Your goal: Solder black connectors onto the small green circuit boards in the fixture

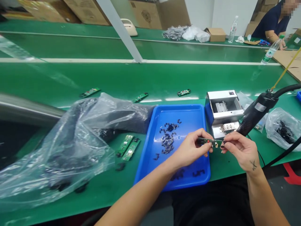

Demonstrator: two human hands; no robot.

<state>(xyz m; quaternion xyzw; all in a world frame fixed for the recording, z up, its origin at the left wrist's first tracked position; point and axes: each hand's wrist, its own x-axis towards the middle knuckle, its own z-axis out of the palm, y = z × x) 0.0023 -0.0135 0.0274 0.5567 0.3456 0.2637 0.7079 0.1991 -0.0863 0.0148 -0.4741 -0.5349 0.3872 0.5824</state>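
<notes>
My left hand (191,147) pinches one end of a small green circuit board (210,142) just above the right edge of a blue tray (188,113). The fingers of my right hand (238,147) are closed at the board's other end, on a small dark piece that I cannot make out clearly. Several small black parts (168,138) lie scattered in the tray.
A large clear plastic bag (70,147) of dark parts lies left. Two green boards (128,147) sit beside it, and others (140,97) lie on the belt. A white metal fixture (224,111), a black electric screwdriver (255,114) and another bag of parts (283,128) are right. A person (272,22) sits at far right.
</notes>
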